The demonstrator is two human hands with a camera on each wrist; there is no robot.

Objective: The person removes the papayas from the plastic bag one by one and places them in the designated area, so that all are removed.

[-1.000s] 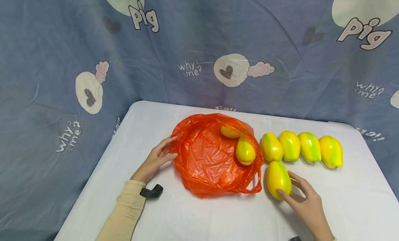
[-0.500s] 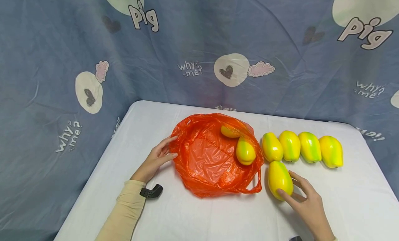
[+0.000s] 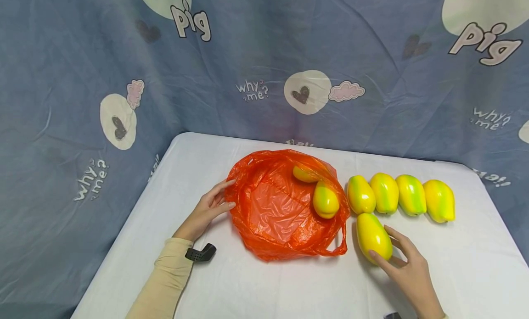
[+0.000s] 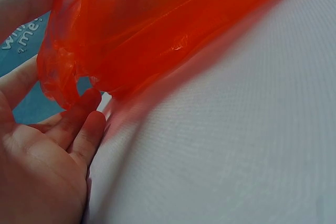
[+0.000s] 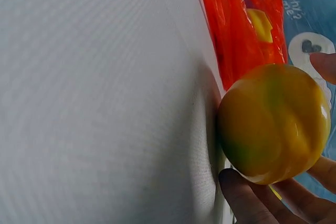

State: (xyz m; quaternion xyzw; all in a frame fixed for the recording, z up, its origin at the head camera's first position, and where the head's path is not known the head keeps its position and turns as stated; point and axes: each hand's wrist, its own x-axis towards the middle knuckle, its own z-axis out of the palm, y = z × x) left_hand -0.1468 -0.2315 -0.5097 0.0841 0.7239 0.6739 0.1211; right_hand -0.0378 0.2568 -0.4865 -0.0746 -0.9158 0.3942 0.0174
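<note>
In the head view my left hand [image 3: 206, 212] holds the left rim of a red plastic bag [image 3: 272, 209], whose mouth gapes upward. The left wrist view has the thumb and some fingertips partly hidden by the bag's film [image 4: 131, 35]. Two yellow papayas with green streaks lie inside, one papaya [image 3: 325, 200] near the right wall, another [image 3: 305, 174] partly covered. My right hand [image 3: 409, 266] is spread around a nearer papaya [image 3: 374, 238] on the table. In the right wrist view the thumb [image 5: 324, 66] stands off this papaya [image 5: 275, 124], while the fingers lie close along it.
Several more papayas [image 3: 384, 193] form a row right of the bag, behind the right hand. A bag handle loop [image 3: 340, 245] sticks out toward the near papaya. White cloth covers the table [image 3: 264, 287]; a blue printed curtain [image 3: 231, 112] hangs behind it.
The near papaya has turned and shifted slightly right, toward my right hand. Both hands and the bag have hardly moved.
</note>
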